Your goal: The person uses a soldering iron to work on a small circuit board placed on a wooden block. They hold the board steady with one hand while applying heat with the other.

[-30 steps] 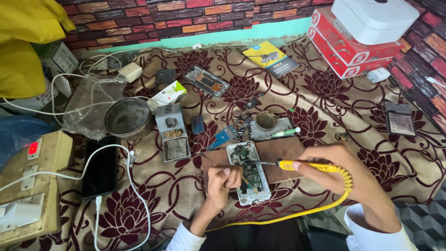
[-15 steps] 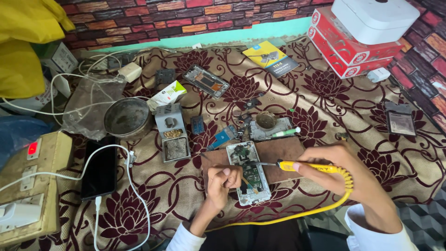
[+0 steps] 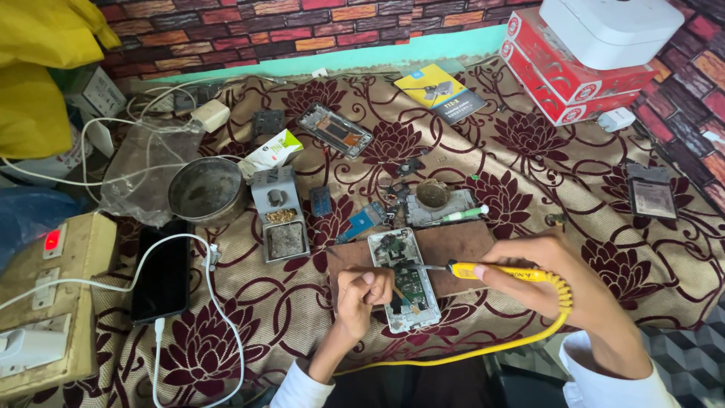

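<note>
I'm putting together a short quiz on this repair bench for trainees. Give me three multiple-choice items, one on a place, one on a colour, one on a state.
1. Where does the opened phone lie?
A. On the brown board
B. Inside the metal bowl
C. On the red boxes

2. What colour is the handle of the soldering iron in the right hand?
A. Blue
B. Yellow
C. Black

3. How is the black phone at the left?
A. Screen lit
B. Taken apart
C. Screen dark, white cable plugged in

Answers:
1 A: the opened phone rests on the brown board on the patterned cloth, with the left hand at its edge.
2 B: handle and cord are both yellow.
3 C: its glass is dark and a white cable enters its lower end.
</note>
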